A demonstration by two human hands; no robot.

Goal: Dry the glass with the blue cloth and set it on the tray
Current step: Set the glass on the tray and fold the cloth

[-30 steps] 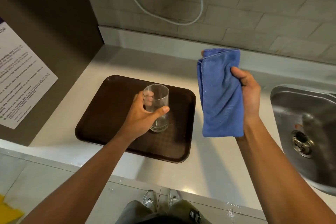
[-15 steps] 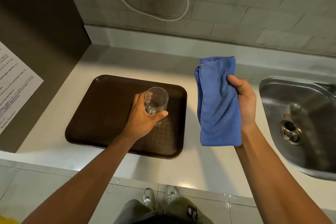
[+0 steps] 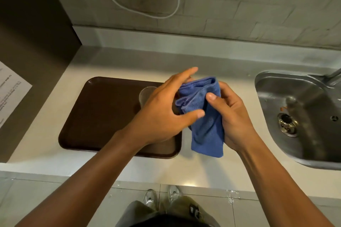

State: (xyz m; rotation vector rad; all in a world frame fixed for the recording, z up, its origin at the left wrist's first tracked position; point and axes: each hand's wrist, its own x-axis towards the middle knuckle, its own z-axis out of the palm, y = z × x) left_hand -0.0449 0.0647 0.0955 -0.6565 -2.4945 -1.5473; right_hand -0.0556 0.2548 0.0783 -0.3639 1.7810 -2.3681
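My left hand [image 3: 162,114] and right hand [image 3: 230,114] meet mid-frame, both pinching the cloth [image 3: 204,114], my left fingers half spread. The glass [image 3: 145,94] stands on the tray [image 3: 103,112], mostly hidden behind my left hand.

Pale counter [image 3: 114,61] beneath a grey tiled wall [image 3: 239,5], with a looping white cable [image 3: 147,13]. Steel sink [image 3: 304,116] with drain [image 3: 287,124] at the right edge. Printed sheet [image 3: 11,90] on a dark panel [image 3: 33,24]. Grey shoes [image 3: 160,197] on the tiled floor.
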